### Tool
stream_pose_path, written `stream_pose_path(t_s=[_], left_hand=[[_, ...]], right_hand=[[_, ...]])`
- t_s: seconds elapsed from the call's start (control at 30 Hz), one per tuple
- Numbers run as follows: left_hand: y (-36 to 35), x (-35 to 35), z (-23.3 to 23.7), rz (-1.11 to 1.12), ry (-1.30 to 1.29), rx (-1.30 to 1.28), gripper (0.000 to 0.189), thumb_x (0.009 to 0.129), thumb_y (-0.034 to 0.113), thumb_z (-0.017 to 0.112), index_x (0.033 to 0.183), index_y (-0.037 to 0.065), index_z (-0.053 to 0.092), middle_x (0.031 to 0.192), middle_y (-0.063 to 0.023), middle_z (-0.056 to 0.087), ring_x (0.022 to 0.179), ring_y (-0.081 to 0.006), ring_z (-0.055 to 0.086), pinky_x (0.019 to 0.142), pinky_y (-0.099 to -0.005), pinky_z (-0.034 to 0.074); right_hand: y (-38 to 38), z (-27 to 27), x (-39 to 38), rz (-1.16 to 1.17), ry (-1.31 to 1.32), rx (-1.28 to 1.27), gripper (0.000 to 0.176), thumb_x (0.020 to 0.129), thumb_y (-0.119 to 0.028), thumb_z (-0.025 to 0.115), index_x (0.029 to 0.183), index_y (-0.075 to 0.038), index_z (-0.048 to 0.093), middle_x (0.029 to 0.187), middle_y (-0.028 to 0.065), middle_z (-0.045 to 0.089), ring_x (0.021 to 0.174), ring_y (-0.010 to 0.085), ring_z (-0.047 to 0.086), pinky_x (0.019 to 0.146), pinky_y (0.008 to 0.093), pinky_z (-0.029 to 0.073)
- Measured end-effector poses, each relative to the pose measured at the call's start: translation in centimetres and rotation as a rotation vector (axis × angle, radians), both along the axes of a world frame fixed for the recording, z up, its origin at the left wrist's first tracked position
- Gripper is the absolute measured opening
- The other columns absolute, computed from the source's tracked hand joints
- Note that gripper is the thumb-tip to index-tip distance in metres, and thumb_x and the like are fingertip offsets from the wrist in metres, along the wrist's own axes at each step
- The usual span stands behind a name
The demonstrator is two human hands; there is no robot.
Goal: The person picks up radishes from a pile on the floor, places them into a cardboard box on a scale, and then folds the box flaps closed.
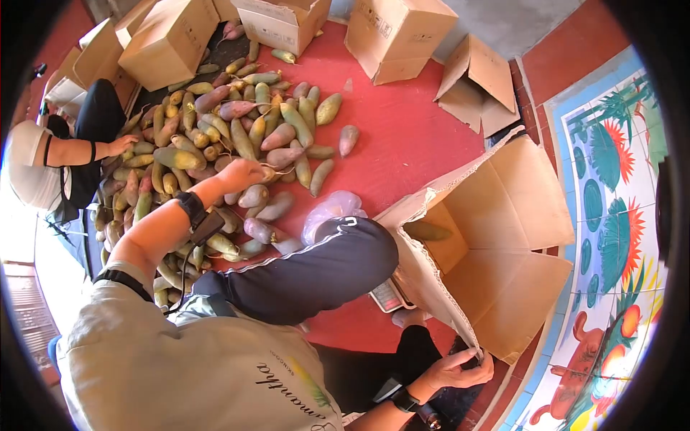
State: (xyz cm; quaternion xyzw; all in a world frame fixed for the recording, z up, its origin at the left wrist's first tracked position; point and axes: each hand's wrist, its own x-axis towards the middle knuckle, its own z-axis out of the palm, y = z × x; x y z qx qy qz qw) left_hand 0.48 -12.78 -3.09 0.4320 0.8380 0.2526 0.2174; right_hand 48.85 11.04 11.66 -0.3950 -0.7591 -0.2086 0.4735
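My left hand (244, 174) reaches into a big pile of green, yellowish and pinkish radishes (243, 138). Its fingers are curled at a yellowish radish (270, 173) near the pile's right side, partly covering it. To my right stands an open cardboard box (496, 291), its flaps spread. My right hand (458, 370) pinches the near edge of this box between thumb and fingers. Inside the box lies a greenish radish (427, 230), partly in shadow.
Several more cardboard boxes (395, 36) stand along the back. A co-worker's hand (122, 145) touches the pile at left. A clear plastic bag (332, 210) lies beside my knee, and a device like a scale (387, 296) is partly under the box. A painted tile wall (604, 237) bounds the right.
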Motion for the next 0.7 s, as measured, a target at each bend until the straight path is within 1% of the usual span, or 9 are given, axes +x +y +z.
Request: stream_pose_path(t_s=[0.07, 0.17, 0.2, 0.3, 0.4, 0.43, 0.53, 0.57, 0.7], left_hand=[[-2.8, -0.4, -3.6, -0.014, 0.038, -0.306, 0.024, 0.081, 0.025, 0.051, 0.092, 0.006, 0.062, 0.088, -0.0160, 0.063, 0.083, -0.0349, 0.060, 0.074, -0.0411, 0.047], [-9.7, -3.8, -17.9, -0.048, 0.173, -0.331, 0.029, 0.080, 0.030, 0.051, 0.097, 0.009, 0.062, 0.094, -0.0164, 0.063, 0.088, -0.0350, 0.059, 0.078, -0.0429, 0.047], [-9.1, -2.6, -15.9, -0.043, 0.171, -0.327, 0.029, 0.080, 0.030, 0.051, 0.097, 0.009, 0.062, 0.094, -0.0164, 0.063, 0.088, -0.0350, 0.059, 0.078, -0.0429, 0.047], [-5.8, 1.3, -8.4, 0.344, -0.112, -0.556, 0.029, 0.077, 0.025, 0.056, 0.101, 0.010, 0.061, 0.098, -0.0173, 0.062, 0.096, -0.0341, 0.058, 0.085, -0.0413, 0.045], [-4.0, 1.6, -8.9, 0.247, -0.025, -0.423, 0.031, 0.076, 0.022, 0.058, 0.104, 0.008, 0.060, 0.105, -0.0166, 0.060, 0.103, -0.0331, 0.055, 0.088, -0.0402, 0.044], [-3.1, 1.8, -9.0, 0.244, 0.008, -0.379, 0.031, 0.077, 0.020, 0.058, 0.105, 0.007, 0.058, 0.115, -0.0160, 0.054, 0.109, -0.0332, 0.051, 0.090, -0.0409, 0.042], [0.9, 1.3, -9.2, 0.289, 0.076, -0.358, 0.031, 0.076, 0.016, 0.058, 0.105, 0.006, 0.056, 0.122, -0.0155, 0.049, 0.109, -0.0345, 0.050, 0.090, -0.0418, 0.042], [1.6, 1.4, -9.8, 0.279, 0.216, -0.248, 0.030, 0.076, 0.014, 0.059, 0.105, 0.006, 0.055, 0.125, -0.0154, 0.044, 0.106, -0.0336, 0.051, 0.089, -0.0412, 0.043], [5.1, -0.4, -10.5, 0.297, 0.383, -0.477, 0.032, 0.075, 0.014, 0.062, 0.106, 0.010, 0.057, 0.134, -0.0114, 0.036, 0.108, -0.0278, 0.050, 0.086, -0.0379, 0.045]], right_hand=[[0.2, -0.4, 0.4, -0.012, 0.004, -0.009, 0.023, 0.088, -0.019, 0.051, 0.092, 0.003, 0.053, 0.085, 0.0148, 0.052, 0.079, 0.0308, 0.048, 0.071, 0.0411, 0.038], [0.5, -0.6, 0.4, -0.031, -0.001, 0.023, 0.026, 0.089, -0.021, 0.051, 0.095, 0.004, 0.053, 0.086, 0.0151, 0.052, 0.080, 0.0307, 0.049, 0.071, 0.0407, 0.039], [0.5, -0.6, 0.4, -0.026, -0.001, 0.027, 0.026, 0.089, -0.021, 0.051, 0.095, 0.004, 0.053, 0.086, 0.0151, 0.052, 0.080, 0.0307, 0.049, 0.071, 0.0407, 0.039], [0.5, -0.8, 0.3, -0.063, 0.032, 0.010, 0.028, 0.090, -0.022, 0.051, 0.098, 0.005, 0.054, 0.089, 0.0159, 0.052, 0.081, 0.0306, 0.049, 0.074, 0.0414, 0.039], [0.6, -0.9, 0.4, -0.085, 0.043, 0.001, 0.029, 0.090, -0.023, 0.051, 0.098, 0.005, 0.054, 0.090, 0.0161, 0.052, 0.082, 0.0308, 0.049, 0.076, 0.0419, 0.039], [0.6, -1.1, 0.8, -0.097, 0.010, -0.009, 0.024, 0.090, -0.016, 0.052, 0.103, 0.004, 0.054, 0.096, 0.0160, 0.053, 0.088, 0.0303, 0.051, 0.079, 0.0398, 0.042], [-0.1, -0.6, -0.3, -0.116, 0.037, -0.019, 0.025, 0.091, -0.018, 0.051, 0.104, 0.004, 0.053, 0.097, 0.0160, 0.053, 0.090, 0.0301, 0.051, 0.080, 0.0399, 0.041], [0.0, -0.7, -0.1, -0.119, 0.038, -0.022, 0.026, 0.091, -0.019, 0.051, 0.104, 0.003, 0.053, 0.097, 0.0159, 0.053, 0.090, 0.0303, 0.050, 0.081, 0.0402, 0.040], [0.0, -0.8, 0.0, -0.160, 0.011, -0.017, 0.026, 0.091, -0.020, 0.050, 0.104, 0.003, 0.053, 0.097, 0.0162, 0.053, 0.090, 0.0311, 0.051, 0.081, 0.0407, 0.040]])
